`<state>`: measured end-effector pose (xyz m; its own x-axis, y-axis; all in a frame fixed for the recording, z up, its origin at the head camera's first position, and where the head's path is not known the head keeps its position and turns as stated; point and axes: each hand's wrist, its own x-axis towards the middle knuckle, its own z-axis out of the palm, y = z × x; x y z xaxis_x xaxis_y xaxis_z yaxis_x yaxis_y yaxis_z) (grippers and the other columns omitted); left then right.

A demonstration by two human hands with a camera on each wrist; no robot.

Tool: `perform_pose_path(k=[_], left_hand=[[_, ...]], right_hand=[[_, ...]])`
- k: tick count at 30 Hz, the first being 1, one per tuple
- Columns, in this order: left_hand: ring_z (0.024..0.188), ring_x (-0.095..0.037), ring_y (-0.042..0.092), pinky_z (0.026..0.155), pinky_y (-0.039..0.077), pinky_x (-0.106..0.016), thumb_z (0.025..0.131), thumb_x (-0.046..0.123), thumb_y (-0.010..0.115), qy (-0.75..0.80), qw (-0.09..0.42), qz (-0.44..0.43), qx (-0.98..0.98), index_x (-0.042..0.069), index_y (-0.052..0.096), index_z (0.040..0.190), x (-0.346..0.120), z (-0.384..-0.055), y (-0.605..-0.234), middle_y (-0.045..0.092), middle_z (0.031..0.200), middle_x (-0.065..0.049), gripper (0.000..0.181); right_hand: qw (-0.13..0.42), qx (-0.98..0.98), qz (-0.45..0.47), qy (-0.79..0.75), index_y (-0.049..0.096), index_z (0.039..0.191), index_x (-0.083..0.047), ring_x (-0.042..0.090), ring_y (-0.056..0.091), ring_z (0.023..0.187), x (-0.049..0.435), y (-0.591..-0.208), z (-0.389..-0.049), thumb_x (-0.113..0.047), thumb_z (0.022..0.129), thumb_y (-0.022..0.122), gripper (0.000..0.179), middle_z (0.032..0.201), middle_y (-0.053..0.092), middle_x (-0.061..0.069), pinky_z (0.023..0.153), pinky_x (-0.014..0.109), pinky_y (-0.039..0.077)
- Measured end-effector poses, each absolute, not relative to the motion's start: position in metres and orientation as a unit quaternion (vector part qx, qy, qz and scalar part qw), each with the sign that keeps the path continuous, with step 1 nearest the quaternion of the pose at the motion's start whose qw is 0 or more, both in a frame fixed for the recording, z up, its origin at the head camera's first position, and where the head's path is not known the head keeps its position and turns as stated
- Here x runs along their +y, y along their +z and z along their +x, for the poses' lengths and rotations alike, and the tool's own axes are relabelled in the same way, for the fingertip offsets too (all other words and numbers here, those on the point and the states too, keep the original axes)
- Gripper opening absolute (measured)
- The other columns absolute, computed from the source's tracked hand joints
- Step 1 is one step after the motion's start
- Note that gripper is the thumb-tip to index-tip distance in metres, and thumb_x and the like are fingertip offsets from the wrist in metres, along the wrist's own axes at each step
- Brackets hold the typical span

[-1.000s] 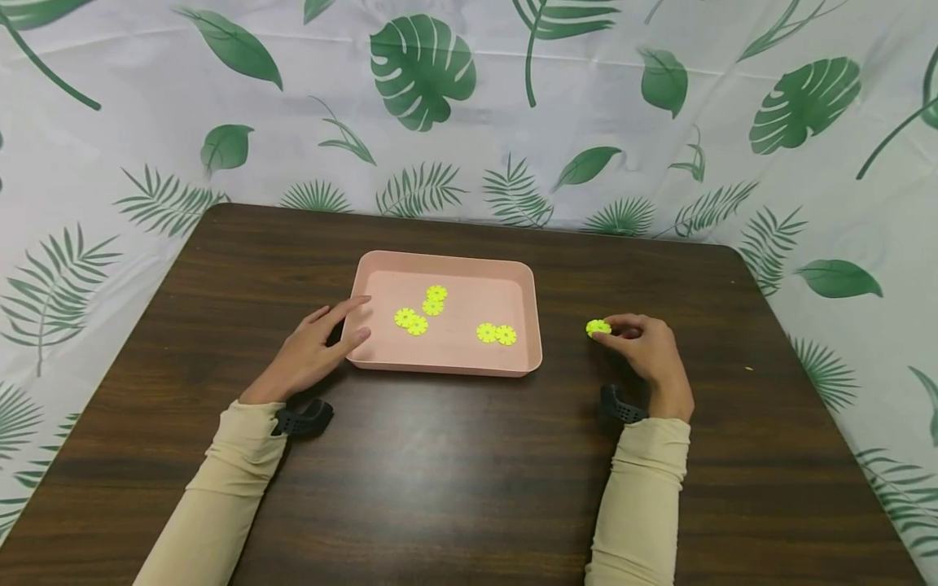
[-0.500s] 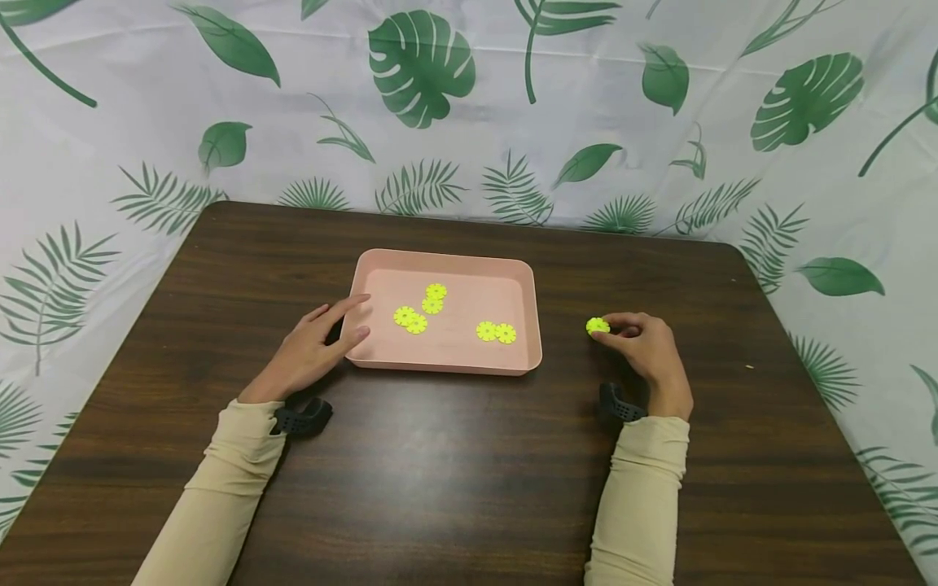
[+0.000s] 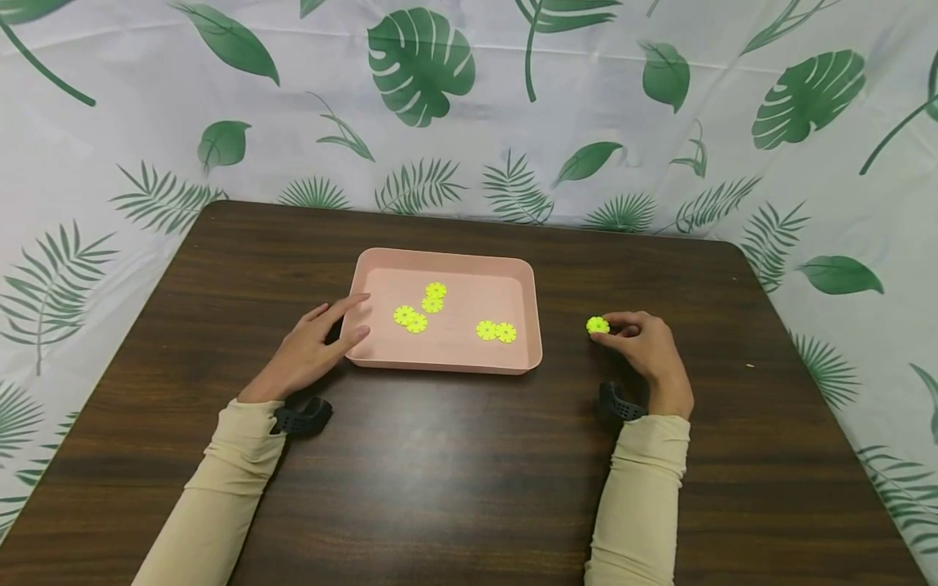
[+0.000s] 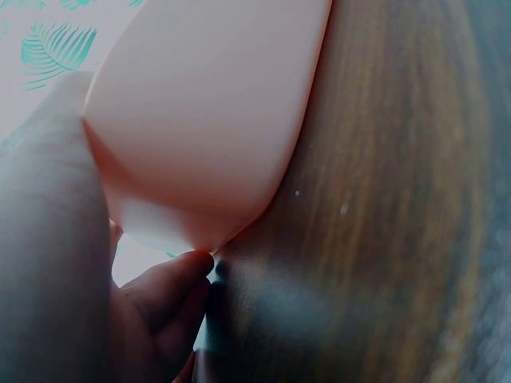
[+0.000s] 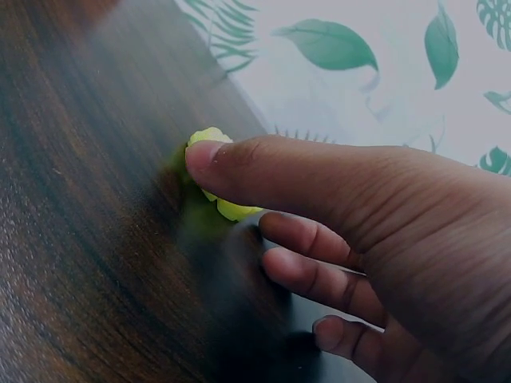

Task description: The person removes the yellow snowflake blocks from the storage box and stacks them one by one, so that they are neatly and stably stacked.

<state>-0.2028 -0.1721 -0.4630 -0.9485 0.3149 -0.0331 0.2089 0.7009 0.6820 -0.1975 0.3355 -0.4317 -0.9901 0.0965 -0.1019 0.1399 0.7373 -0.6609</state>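
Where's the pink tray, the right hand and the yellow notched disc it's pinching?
Pink tray (image 3: 461, 314), head view, bare floor.
Right hand (image 3: 649, 347), head view, middle of the hand.
Yellow notched disc (image 3: 597, 325), head view, its face.

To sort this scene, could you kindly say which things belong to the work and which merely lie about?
Apparently work: pink tray; six yellow discs inside; yellow piece pinched by right hand.
Incidental: pale speck on table; leaf-print backdrop.

The left hand (image 3: 309, 348) holds its thumb apart from its fingers, while the right hand (image 3: 650, 348) pinches, fingers bent.
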Motion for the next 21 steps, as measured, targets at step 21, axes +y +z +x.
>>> perform_pose_path(k=[21], left_hand=[[0.152,-0.051,0.019,0.114,0.018,-0.078,0.104,0.059,0.051,0.358,0.076,0.14,0.92,0.033,0.032,0.164,-0.1724,-0.2026,-0.4611,0.032,0.167,-0.012,0.068]], right_hand=[[0.019,0.938,0.027,-0.345,0.063,0.138,0.003,0.033,0.058,0.098,0.3367,-0.4298,-0.1978,-0.029,0.096,0.077,0.055,0.127,0.055,0.025,0.079,0.037,0.049]])
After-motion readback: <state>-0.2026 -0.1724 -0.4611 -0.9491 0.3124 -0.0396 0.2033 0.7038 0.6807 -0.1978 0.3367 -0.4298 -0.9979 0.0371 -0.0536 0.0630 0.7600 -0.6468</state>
